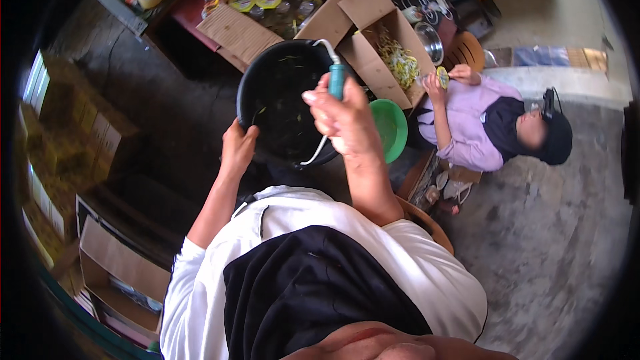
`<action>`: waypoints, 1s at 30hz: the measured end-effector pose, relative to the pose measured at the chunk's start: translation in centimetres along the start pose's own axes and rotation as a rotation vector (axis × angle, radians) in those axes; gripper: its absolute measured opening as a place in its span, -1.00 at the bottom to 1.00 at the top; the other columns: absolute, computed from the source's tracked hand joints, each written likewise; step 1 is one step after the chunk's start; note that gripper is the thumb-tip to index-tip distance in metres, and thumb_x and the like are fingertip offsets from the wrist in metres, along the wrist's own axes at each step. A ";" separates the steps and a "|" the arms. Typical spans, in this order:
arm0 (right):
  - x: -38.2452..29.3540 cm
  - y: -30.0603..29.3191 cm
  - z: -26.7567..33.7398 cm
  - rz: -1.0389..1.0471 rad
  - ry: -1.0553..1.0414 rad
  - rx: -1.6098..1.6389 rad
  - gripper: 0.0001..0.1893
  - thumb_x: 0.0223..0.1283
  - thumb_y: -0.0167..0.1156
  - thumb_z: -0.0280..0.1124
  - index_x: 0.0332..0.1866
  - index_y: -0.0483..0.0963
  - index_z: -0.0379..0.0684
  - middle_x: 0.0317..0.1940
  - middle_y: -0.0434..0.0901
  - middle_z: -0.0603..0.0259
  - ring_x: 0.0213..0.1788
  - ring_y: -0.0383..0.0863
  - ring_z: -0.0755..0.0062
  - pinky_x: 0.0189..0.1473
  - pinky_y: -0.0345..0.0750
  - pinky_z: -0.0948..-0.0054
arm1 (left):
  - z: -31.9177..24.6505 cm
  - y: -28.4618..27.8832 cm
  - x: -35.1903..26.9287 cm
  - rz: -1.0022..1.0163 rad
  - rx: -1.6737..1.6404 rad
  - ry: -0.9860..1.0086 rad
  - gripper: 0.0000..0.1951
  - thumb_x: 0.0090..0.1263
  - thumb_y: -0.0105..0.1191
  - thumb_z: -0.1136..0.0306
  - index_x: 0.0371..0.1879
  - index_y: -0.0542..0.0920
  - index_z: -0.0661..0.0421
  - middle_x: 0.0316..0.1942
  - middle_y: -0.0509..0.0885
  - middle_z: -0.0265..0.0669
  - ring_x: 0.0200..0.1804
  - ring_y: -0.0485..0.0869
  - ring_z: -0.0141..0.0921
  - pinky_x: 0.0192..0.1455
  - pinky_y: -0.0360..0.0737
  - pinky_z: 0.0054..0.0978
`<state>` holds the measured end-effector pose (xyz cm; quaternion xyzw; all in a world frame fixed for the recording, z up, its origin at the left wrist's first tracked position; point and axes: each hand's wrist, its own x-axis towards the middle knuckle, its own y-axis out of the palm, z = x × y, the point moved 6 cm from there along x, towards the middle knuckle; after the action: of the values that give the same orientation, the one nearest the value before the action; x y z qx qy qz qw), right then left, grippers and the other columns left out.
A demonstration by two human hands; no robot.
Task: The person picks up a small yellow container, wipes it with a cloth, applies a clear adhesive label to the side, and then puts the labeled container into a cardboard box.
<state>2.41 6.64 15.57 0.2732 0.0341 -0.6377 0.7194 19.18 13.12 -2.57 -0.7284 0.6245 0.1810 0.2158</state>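
Note:
A round black bucket (pixel 272 110) is in front of me, its mouth facing up and a few small yellow-green scraps inside. My right hand (pixel 342 117) is closed around the teal grip (pixel 336 80) of its white wire handle, which is raised over the mouth. At the left side of the rim, my left hand (pixel 239 142) grasps the edge, thumb on the near side; its other fingers are partly hidden. How deep the contents go is too dark to tell.
Beyond the bucket stand a cardboard box (pixel 250 32) with yellow-lidded clear containers and another (pixel 367 55) holding yellow-green scraps. A green plastic basin (pixel 397 130) sits to the right, near a seated co-worker (pixel 470 120) handling a yellow-lidded container (pixel 442 78). Cartons (pixel 85 125) are stacked left.

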 end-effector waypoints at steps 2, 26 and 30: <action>-0.2 1.6 -1.0 0.039 0.051 0.033 -0.58 0.07 0.39 -0.58 -0.15 0.24 -0.12 -0.52 0.31 0.48 -0.68 0.22 0.83 -0.72 0.13 0.72 | 0.5 -1.6 -0.5 -0.022 -0.089 0.045 -0.78 0.32 0.04 0.44 -0.13 0.57 0.30 -0.59 0.54 -0.38 -0.60 0.46 -0.57 -0.56 0.40 -0.51; 6.8 27.6 -18.6 0.605 0.381 -0.353 -0.66 0.16 0.36 -0.51 -0.22 0.26 -0.06 -0.63 0.29 0.53 -0.75 0.14 0.85 -0.74 0.00 0.71 | 16.1 -23.3 -3.5 -0.629 -0.566 -0.125 -0.72 0.26 0.01 0.55 -0.05 0.53 0.28 -0.30 0.68 -0.24 -0.34 0.72 -0.37 -0.36 0.73 -0.37; 10.1 33.2 -20.9 0.669 0.426 -0.413 -0.65 0.09 0.38 -0.50 -0.23 0.27 -0.08 -0.63 0.30 0.51 -0.75 0.18 0.78 -0.73 0.04 0.67 | 15.1 -27.1 -2.4 -0.701 -0.732 -0.171 -0.74 0.27 0.00 0.54 -0.06 0.53 0.25 -0.30 0.67 -0.26 -0.32 0.72 -0.36 -0.31 0.74 -0.31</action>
<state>41.58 7.98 5.39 0.2449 0.2181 -0.2793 0.9025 45.72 26.71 -11.62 -0.9044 0.2187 0.3637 0.0448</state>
